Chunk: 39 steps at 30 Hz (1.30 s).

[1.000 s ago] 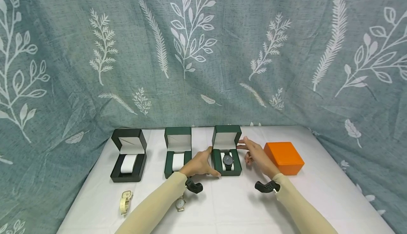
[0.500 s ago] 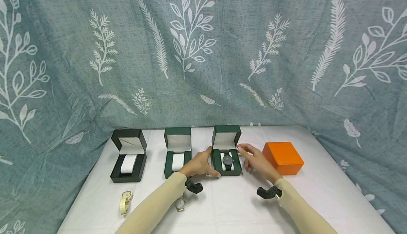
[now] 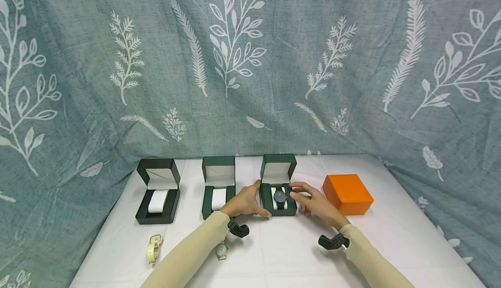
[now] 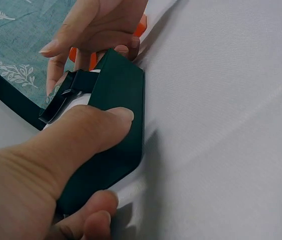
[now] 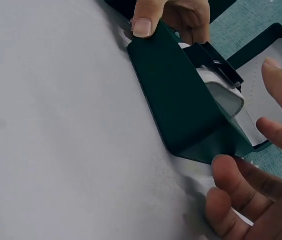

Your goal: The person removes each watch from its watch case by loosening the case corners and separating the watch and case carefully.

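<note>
Three open boxes stand in a row on the table [image 3: 282,253] — one black [image 3: 158,192], two green — with one shut orange box [image 3: 347,193] at the right end. Two loose watches [image 3: 154,248] lie near the front edge. The right-hand green box [image 3: 278,185] holds a dark watch [image 3: 280,197]. The left hand [image 3: 246,202] grips that box's left side, thumb curled over the front wall. The right hand [image 3: 315,201] hovers at its right side, fingers loosely spread. Only the wrist views show the grip — the left thumb [image 4: 88,132] pressed on the wall; the head view alone shows the whole row.
</note>
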Motion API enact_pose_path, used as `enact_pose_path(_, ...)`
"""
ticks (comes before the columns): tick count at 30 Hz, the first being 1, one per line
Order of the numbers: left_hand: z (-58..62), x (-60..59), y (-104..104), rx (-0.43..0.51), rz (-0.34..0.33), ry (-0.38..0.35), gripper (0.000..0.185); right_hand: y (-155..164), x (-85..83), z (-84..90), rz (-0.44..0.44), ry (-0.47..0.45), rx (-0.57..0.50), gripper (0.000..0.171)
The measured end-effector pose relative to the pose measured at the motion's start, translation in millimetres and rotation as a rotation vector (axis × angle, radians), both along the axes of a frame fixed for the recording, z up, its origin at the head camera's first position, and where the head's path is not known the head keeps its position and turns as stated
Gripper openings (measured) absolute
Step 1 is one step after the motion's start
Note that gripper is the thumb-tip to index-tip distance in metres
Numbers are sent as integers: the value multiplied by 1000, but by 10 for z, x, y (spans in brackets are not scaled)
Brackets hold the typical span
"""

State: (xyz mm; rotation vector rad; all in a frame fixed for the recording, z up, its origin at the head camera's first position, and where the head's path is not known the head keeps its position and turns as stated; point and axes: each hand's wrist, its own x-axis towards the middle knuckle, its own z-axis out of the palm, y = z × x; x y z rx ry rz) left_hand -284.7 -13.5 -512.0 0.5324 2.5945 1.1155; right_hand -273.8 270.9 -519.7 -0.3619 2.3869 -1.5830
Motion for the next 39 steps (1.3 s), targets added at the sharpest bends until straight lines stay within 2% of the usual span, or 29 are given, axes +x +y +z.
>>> enact_pose_path(6,6,1,8,5,4,-11,128,19,35,-11,32,-13,11,51)
enact_pose_path(28,-15,12,6,-3,1,4,128,3,90,-75,37,12,70,68)
enact_pose_path(39,-3,21,8,10,-3,16,128,-6,102,-94,40,39,64,66)
